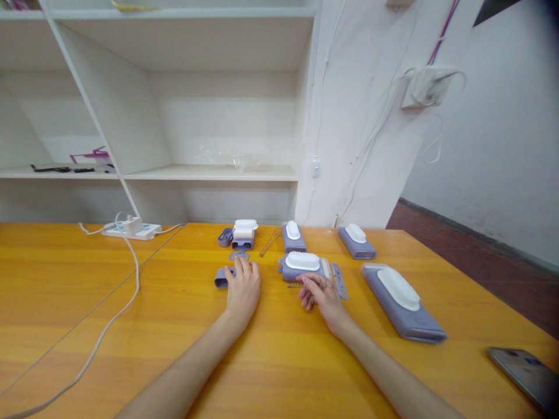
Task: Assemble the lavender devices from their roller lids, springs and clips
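Observation:
My left hand point(243, 291) rests low over the table with its fingers spread, holding nothing that I can see. Its thumb side is against a purple-grey hollow sleeve point(221, 279), and its fingertips are near a thin flat purple-grey frame point(239, 255). Loosely curled, with gaps between the fingers, my right hand point(322, 297) is beside a small metal spring point(294, 285); nothing shows in its grasp. Just beyond it lies a purple-grey case with a white bristled oval brush head point(302, 261). A flat slotted strip point(339, 281) lies right of this hand.
Further purple-grey cases with white oval tops stand behind point(292, 231) and to the right point(399, 289). Another spring point(269, 243) and a small oval cup point(225, 237) lie at the back. A phone point(524, 372) is at right; a power strip point(133, 230) with cable is at left.

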`<state>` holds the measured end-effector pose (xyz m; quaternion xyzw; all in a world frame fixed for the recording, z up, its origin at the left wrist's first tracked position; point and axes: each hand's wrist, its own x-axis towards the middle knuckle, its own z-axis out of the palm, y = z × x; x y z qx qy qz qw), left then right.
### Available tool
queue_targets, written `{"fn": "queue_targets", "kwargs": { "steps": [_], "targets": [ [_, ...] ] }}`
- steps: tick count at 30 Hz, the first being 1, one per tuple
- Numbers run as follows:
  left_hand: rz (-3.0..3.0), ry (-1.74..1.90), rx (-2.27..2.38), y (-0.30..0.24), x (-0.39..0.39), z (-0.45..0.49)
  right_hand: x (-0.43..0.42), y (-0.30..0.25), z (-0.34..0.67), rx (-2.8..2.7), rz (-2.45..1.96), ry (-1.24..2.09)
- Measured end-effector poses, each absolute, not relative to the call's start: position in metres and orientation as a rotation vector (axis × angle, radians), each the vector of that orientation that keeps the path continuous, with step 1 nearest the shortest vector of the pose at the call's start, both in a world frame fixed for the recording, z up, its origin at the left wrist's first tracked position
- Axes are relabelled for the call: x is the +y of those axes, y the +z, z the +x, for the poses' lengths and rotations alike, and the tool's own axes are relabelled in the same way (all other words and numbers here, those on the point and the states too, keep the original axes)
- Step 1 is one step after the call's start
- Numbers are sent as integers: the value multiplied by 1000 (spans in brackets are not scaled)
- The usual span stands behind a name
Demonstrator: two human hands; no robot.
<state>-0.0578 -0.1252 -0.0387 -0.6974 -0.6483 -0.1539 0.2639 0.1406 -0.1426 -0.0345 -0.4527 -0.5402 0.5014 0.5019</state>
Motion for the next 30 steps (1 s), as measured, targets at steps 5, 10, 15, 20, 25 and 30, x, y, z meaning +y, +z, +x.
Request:
{"fn": "queue_targets", "kwargs": {
  "steps": [5, 10, 15, 20, 25, 30],
  "targets": [
    [-2340, -612, -1289, -41, -143, -33, -142, -38, 143, -1195, -1103, 1067],
    [-2734, -728, -888, -27, -158, -28, -138, -45, 146, -1077, -1064, 1058],
    [-2737, -806, -1119, -18, -156, -37, -137, -47, 145, -1044, -1047, 1084],
    [-2601, -756, -1329, -21, -151, -35, -139, -43, 143, -1050, -1034, 1063],
    [-2449, -841, -1526, -36, -142, -36, -140, -41, 143, -1086, -1017, 1080],
    [-2501, -1066, -1624, -45, -137, -41, -140, -40, 142, -1056, -1010, 1152]
  ]
}}
